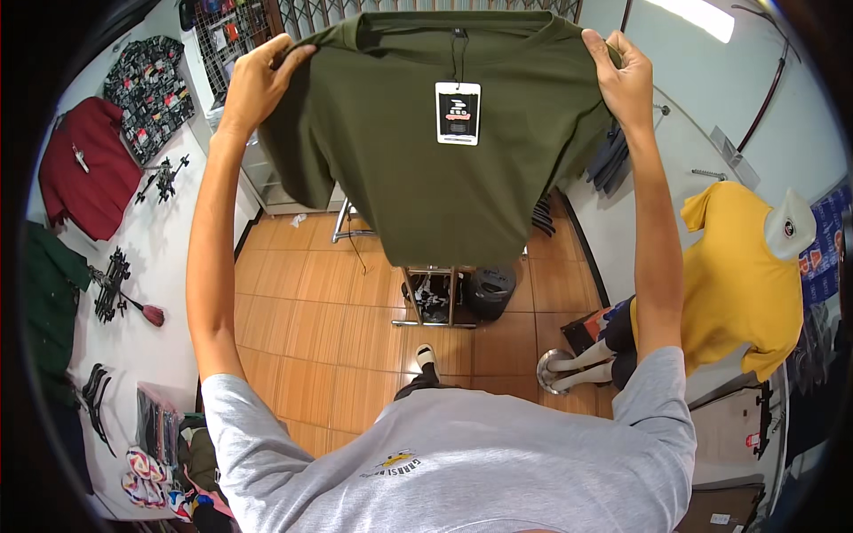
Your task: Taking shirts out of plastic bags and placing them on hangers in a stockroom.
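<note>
An olive green T-shirt (400,166) hangs spread out before me, its collar at the top and its lower part falling away from view. My left hand (258,83) pinches it at one shoulder, thumb on the near side. At the opposite shoulder my right hand (620,80) grips the cloth the same way. Both arms are stretched forward and raised. From the neck label, a black and white hang tag (458,113) dangles on a dark cord over the chest; it bears writing.
A mannequin in a yellow T-shirt (740,273) stands at right on a round metal base (552,373). Beyond the shirt are a metal rack (433,324) and a black speaker-like box (492,293) on the tiled floor (320,286). Along the left wall hang a maroon shirt (93,173) and hooks.
</note>
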`<move>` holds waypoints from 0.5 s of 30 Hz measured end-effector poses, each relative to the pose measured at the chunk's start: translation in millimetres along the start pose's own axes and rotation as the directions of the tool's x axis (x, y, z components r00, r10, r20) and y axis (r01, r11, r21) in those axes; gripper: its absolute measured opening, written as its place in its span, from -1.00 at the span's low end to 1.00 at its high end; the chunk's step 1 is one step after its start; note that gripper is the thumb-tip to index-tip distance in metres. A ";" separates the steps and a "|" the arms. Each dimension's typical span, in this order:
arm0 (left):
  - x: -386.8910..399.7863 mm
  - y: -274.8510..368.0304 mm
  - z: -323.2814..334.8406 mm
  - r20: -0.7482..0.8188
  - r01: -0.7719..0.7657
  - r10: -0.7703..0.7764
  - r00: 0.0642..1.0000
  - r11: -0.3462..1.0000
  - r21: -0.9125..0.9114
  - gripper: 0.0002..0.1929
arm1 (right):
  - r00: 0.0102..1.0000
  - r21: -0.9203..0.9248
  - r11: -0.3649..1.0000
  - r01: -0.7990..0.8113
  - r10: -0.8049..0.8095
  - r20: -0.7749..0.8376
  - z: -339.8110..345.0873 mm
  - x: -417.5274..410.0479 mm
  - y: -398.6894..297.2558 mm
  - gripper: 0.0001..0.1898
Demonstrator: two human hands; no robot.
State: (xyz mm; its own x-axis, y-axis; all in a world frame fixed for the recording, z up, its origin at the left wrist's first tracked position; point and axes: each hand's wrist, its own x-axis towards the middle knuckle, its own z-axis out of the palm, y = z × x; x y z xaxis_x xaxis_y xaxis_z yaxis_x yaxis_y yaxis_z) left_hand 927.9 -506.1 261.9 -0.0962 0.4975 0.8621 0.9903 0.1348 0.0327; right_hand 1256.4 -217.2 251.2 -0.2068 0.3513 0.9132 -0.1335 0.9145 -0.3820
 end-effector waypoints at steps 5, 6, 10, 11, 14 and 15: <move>-4.9 2.2 -9.9 -0.072 0.012 -0.005 0.997 0.994 0.104 -0.75 | 0.983 -0.293 0.944 0.155 -0.117 0.143 -22.3 -1.9 -17.2 -0.45; -6.9 3.3 -9.7 -0.086 0.027 -0.019 0.996 0.995 0.094 -0.77 | 0.971 -0.354 0.918 0.178 -0.105 0.217 -26.1 -1.6 -17.7 -0.46; -12.4 -0.6 -6.9 -0.094 0.021 -0.012 0.995 0.996 0.092 -0.82 | 0.937 -0.478 0.861 0.174 0.004 0.349 -31.7 -2.3 -8.7 -0.49; -13.0 -2.7 -4.9 -0.088 -0.006 0.016 0.996 0.994 0.108 -0.83 | 0.927 -0.442 0.872 0.209 -0.033 0.373 -32.4 -4.0 -4.4 -0.49; -15.8 -11.3 4.5 -0.123 -0.062 0.078 0.989 0.990 0.124 -0.83 | 0.925 -0.474 0.849 0.231 -0.041 0.378 -29.2 -10.5 8.5 -0.51; -16.9 -13.3 8.7 -0.122 -0.058 0.074 0.990 0.990 0.127 -0.83 | 0.929 -0.491 0.843 0.218 -0.025 0.369 -27.8 -14.6 13.4 -0.57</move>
State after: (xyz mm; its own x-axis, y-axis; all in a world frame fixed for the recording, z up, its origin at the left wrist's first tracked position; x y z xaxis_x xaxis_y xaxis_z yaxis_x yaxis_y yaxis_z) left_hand 915.5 -508.8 242.5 -0.0103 0.3981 0.9173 0.9736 0.2131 -0.0816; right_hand 1284.6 -204.4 236.7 -0.5467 0.2295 0.8053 0.3186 0.9464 -0.0534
